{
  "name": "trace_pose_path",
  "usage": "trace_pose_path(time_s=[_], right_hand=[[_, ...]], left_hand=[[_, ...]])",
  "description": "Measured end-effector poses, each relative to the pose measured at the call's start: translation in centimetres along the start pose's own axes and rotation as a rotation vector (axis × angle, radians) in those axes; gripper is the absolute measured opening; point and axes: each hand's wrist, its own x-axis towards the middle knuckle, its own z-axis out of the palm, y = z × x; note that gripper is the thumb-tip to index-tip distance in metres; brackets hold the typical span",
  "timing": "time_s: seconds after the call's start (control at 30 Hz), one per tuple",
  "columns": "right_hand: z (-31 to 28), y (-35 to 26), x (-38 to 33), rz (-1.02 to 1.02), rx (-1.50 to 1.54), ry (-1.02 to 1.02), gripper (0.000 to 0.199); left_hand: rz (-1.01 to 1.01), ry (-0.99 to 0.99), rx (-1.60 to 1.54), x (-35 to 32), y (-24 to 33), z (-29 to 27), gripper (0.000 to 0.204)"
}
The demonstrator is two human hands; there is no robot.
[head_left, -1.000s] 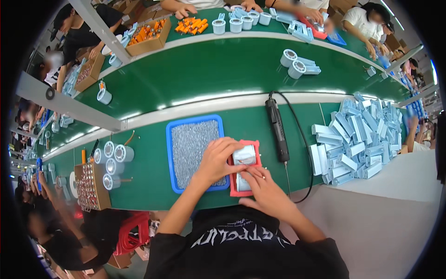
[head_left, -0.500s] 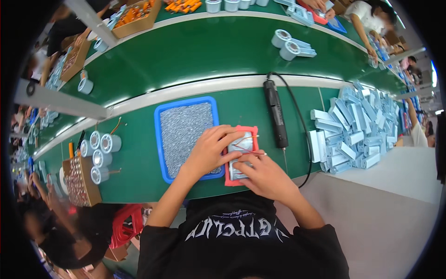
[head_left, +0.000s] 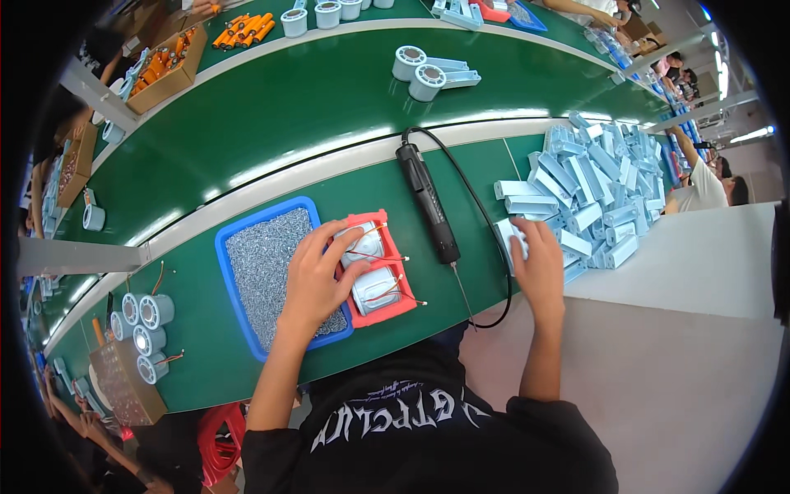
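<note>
My left hand (head_left: pixel 314 272) curls over the left edge of a red holder (head_left: pixel 401 306), its fingers and thumb around the upper of two pale, rounded wired parts (head_left: pixel 368 245). The lower wired part (head_left: pixel 377 290) lies exposed in the same holder, thin red wires trailing off to the right. My right hand (head_left: pixel 539 267) reaches to the near left edge of a pile of light-blue plastic housings (head_left: pixel 597 185). Its fingers are closed on one housing (head_left: pixel 509 234), which the hand partly covers.
A blue tray (head_left: pixel 224 280) of small metal screws sits left of the holder. A black electric screwdriver (head_left: pixel 429 202) with a looping cable lies between holder and pile. Farther left stand several round light-blue motor heads (head_left: pixel 155 311) and a cardboard box (head_left: pixel 136 375). Two assembled pieces (head_left: pixel 428 81) lie beyond the rail.
My right hand has left the holder, moved right to the pile and closed on a housing. My left hand stays at the holder. The whole view has shifted and turned.
</note>
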Motion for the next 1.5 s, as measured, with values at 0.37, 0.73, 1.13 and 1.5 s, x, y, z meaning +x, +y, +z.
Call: trace_pose_path(time_s=[0.37, 0.73, 1.13, 1.5], right_hand=[[4.8, 2.5, -1.0, -0.001, -0.253, 0.016, 0.046], [3.0, 1.0, 3.5, 0.189, 0.824, 0.106, 0.050], [4.2, -11.6, 4.9, -0.718, 1.100, -0.021, 0.065], [7.0, -10.7, 3.2, -0.545, 1.173, -0.008, 0.064]], left_hand=[[0.065, 0.009, -0.037, 1.0, 1.5, -0.2, 0.014], [-0.221, 0.056, -0.453, 0.3, 1.4, -0.4, 0.010], [-0.105, 0.107, -0.432, 0.4, 1.6, -0.2, 0.015], [-0.211, 0.179, -0.571, -0.1, 1.1, 0.5, 0.016]])
